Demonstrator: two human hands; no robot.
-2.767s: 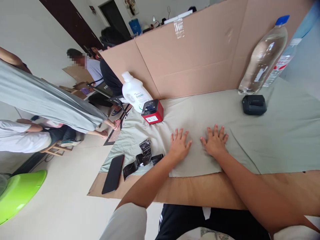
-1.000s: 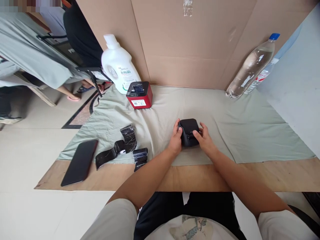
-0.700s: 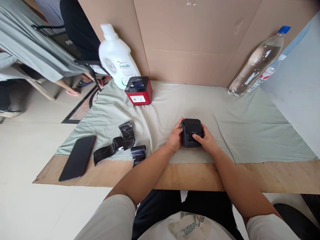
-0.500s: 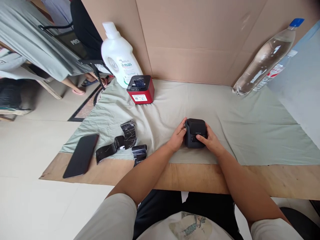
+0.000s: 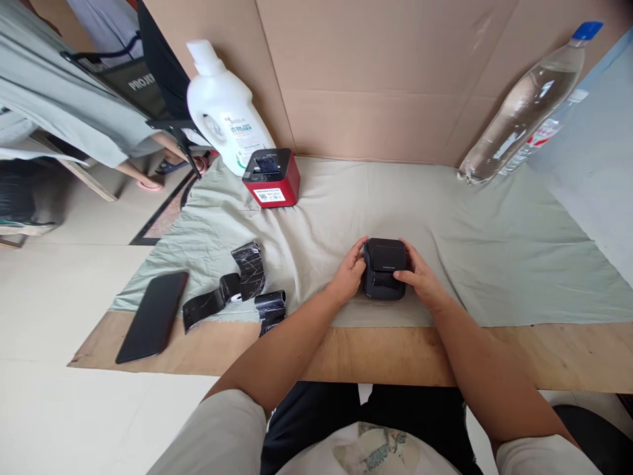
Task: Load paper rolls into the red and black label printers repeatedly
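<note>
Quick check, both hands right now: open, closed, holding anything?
Left hand: fingers curled against the left side of the small black device, gripping it.
Right hand: fingers curled against its right side, gripping it too.

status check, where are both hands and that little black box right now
Left hand and right hand clasp the black box from either side. Box sits on the green cloth, near the table edge. Red box and black wrappers lie apart, leftward.
</note>
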